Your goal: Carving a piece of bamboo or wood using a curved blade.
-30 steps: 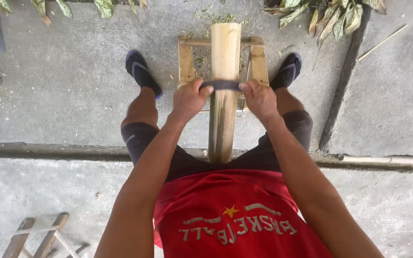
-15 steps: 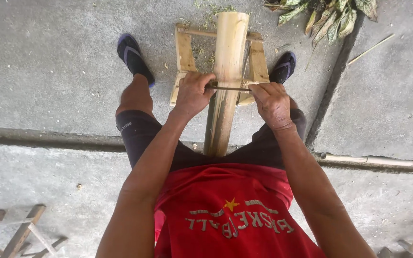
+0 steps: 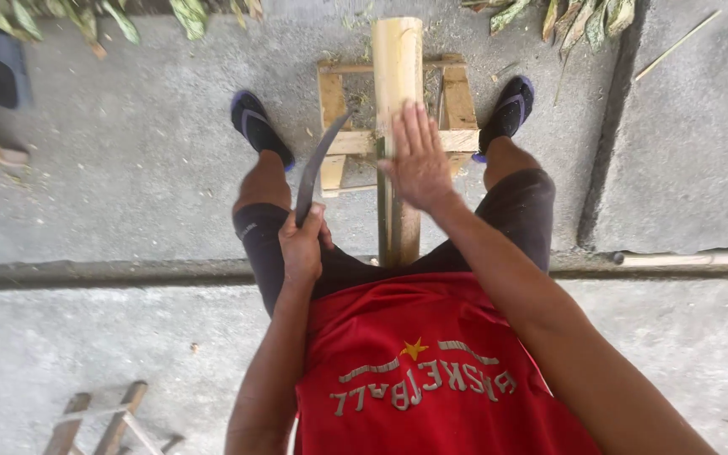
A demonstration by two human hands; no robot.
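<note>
A thick pale bamboo pole [image 3: 398, 76] runs from between my knees out over a small wooden frame [image 3: 457, 101] on the concrete. My left hand [image 3: 303, 244] grips the handle of a curved dark blade [image 3: 318, 164], lifted off the pole and pointing away to the left of it. My right hand [image 3: 419, 160] lies flat with fingers spread on top of the pole, holding nothing. My feet in dark sandals [image 3: 259, 126] stand on either side of the frame.
A concrete step edge [image 3: 86, 271] crosses the view under my legs. Dry leaves [image 3: 583, 17] lie at the top right, a thin stick [image 3: 676, 42] beside them. Wooden slats [image 3: 99, 421] sit at the bottom left. A pipe [image 3: 701, 258] lies on the right.
Both hands held the blade across the pole before. Now my right hand has let go and rests flat on the pole, and my left hand has swung the blade up and off to the left.
</note>
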